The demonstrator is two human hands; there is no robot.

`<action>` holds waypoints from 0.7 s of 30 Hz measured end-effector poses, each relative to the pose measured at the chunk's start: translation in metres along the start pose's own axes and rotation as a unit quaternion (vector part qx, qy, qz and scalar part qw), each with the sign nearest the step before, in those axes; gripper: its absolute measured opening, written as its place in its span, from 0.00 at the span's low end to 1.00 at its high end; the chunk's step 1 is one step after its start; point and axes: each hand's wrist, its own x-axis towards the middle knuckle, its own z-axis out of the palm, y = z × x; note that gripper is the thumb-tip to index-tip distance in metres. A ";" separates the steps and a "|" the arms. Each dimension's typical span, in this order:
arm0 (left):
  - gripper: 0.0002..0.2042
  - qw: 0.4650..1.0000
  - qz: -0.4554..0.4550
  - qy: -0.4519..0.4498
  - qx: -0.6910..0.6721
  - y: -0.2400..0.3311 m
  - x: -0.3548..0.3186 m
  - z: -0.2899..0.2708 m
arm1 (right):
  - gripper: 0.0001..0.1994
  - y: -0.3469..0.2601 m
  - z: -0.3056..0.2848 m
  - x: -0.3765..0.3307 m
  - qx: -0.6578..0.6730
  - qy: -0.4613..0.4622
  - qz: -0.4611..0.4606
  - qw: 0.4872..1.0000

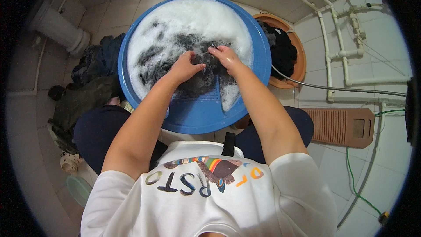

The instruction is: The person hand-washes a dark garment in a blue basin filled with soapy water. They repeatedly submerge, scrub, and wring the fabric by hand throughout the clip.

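Note:
A dark wet garment (196,81) lies in white suds in a large blue washtub (193,120), spread against the ridged slope on its near side. My left hand (186,66) is over the garment's middle, touching it, its thumb apart from the fingers. Close by on the right, my right hand (226,58) pinches a fold of the dark cloth between thumb and forefinger. Foam (193,15) covers the far part of the tub and hides much of the cloth.
An orange basin (299,57) with dark clothes stands behind right, near a grey hose (315,85). A brown washboard (335,125) lies to the right, beside white pipes (324,39). Dark clothes (87,96) are heaped left; a pale green bowl (79,189) sits near left.

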 end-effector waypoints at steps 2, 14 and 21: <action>0.31 0.998 -0.003 -0.027 -0.049 -0.011 0.001 0.005 | 0.29 0.006 -0.003 0.002 -0.058 0.061 0.007 0.996; 0.17 0.951 -0.078 -0.037 -0.296 -0.012 0.003 0.012 | 0.25 0.019 0.020 -0.005 -0.119 0.159 0.048 0.979; 0.15 0.822 -0.198 0.101 -0.524 0.015 -0.007 0.002 | 0.14 -0.044 0.077 -0.063 -0.074 0.185 -0.187 0.962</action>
